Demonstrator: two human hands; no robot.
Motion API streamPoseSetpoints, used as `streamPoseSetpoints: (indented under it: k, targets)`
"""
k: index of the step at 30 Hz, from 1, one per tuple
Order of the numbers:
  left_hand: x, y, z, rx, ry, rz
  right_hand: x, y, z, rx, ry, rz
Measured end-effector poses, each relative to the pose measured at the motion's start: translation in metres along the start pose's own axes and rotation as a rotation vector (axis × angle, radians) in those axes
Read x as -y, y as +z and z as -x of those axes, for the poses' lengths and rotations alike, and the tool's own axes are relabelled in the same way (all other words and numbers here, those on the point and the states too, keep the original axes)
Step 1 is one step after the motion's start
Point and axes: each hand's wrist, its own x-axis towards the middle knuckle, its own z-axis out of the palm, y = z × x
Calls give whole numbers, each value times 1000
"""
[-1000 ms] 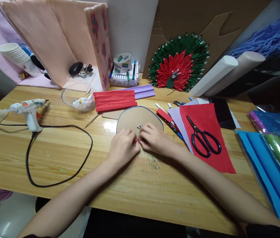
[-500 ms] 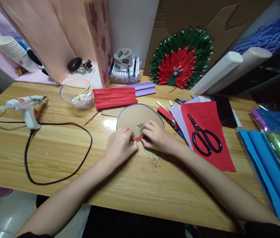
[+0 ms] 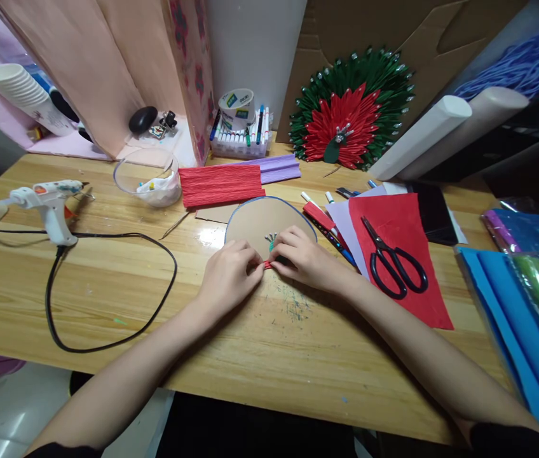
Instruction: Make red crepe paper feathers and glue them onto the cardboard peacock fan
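Note:
A small red crepe paper strip (image 3: 267,264) is pinched between my two hands, low over the front of a cardboard disc. My left hand (image 3: 232,272) is closed on the strip's left end. Fingers of my right hand (image 3: 302,259) are closed on its right end. The tan cardboard disc (image 3: 262,219) has a blue outline and lies flat under and beyond my hands. On it a small green piece with silver-tipped prongs (image 3: 271,239) shows beside my right fingers, which partly hide it.
Black-handled scissors (image 3: 393,267) lie on a red sheet (image 3: 424,254) at right. A white glue gun (image 3: 50,207) with a looped black cord sits at left. Behind are red crepe paper (image 3: 222,184), a clear bowl (image 3: 148,181) and a green-and-red paper peacock (image 3: 350,111).
Both hands stay over the disc with the red strip; their fingertips have shifted only slightly. The whole view has moved a little.

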Motion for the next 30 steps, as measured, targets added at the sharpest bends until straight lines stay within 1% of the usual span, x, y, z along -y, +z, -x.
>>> streamPoseSetpoints:
  k: [5,14,20,30]
  targets:
    - [1,2,0,-2,17,-24,1,0,0,20,-8,19]
    - [0,7,-2,-18,55,-109,2,5,-2,12,-31,72]
    - [1,9,-2,-18,58,-127,0,8,-2,8,-5,60]
    - [2,8,-3,-10,63,-167,-2,7,-3,19,-13,52]
